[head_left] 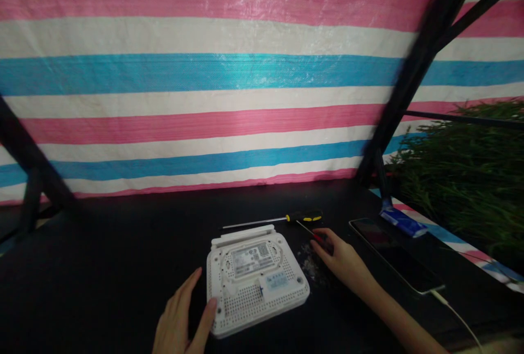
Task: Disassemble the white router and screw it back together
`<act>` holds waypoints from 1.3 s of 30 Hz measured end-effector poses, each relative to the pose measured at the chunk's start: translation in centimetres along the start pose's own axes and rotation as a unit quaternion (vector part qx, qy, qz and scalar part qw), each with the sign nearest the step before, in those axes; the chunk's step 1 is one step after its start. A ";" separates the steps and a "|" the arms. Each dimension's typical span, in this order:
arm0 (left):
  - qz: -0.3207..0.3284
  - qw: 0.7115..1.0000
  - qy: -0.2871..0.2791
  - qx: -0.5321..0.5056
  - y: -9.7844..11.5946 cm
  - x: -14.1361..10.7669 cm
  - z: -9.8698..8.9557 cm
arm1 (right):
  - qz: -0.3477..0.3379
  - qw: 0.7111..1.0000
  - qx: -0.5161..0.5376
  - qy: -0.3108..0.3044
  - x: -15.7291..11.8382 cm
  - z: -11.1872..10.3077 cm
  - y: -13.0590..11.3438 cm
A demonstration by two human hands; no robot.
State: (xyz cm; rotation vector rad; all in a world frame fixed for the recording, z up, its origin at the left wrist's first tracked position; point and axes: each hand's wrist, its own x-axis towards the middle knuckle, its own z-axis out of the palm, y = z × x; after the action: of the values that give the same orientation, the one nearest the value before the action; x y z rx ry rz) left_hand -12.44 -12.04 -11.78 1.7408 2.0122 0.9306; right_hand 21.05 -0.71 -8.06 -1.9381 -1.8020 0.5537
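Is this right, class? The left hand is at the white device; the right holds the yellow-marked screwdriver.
No: the head view shows the right hand holding a red-handled tool; the yellow-marked screwdriver lies on the table. The left hand part stands.

By your left hand, the router is white; in your right hand, the driver shows red; beyond both, a handle is black-and-yellow, the tarp striped pink, blue and white.
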 end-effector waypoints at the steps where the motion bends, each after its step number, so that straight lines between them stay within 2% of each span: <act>1: 0.004 1.000 -0.001 -0.006 0.1 -0.1 -0.2 | -0.002 1.000 0.003 -0.006 0.1 -0.2 0.2; 11: 0.011 1.000 0.007 -0.003 1.4 -0.4 -0.8 | -0.025 0.998 0.013 -0.052 0.6 -0.7 0.7; 22: 0.026 1.000 0.017 -0.004 1.1 -0.7 -0.5 | -0.058 0.997 0.010 -0.046 0.1 -0.7 0.7; 24: 0.037 0.999 0.031 0.002 0.9 -1.0 -0.6 | -0.070 0.996 0.017 -0.049 0.3 -1.1 -0.2; 27: 0.067 0.996 0.052 0.030 -0.1 -1.5 -1.4 | -0.120 0.990 0.029 -0.068 0.3 -1.8 -4.1; 30: 0.091 0.991 0.056 0.086 -2.4 -1.8 -2.6 | -0.215 0.968 0.036 -0.125 -0.3 -1.0 -11.2; 33: 0.082 0.979 0.107 0.154 -4.7 -1.4 -3.6 | -0.297 0.937 -0.003 -0.182 -0.9 1.7 -18.7; 35: 0.063 0.974 0.113 0.184 -5.4 -1.0 -4.0 | -0.327 0.920 -0.056 -0.210 -0.8 4.0 -22.5; 37: 0.035 0.974 0.093 0.204 -5.2 -0.7 -4.3 | -0.340 0.905 -0.106 -0.233 -0.5 6.2 -24.7; 39: 0.012 0.973 0.081 0.214 -4.6 -0.6 -4.5 | -0.344 0.894 -0.145 -0.249 -0.1 7.9 -25.5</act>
State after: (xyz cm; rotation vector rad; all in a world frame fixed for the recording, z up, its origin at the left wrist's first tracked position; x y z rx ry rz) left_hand -18.62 -13.99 -11.55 1.9585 2.4468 0.6997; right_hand -4.40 1.07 -0.19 -1.2054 -2.8436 0.5771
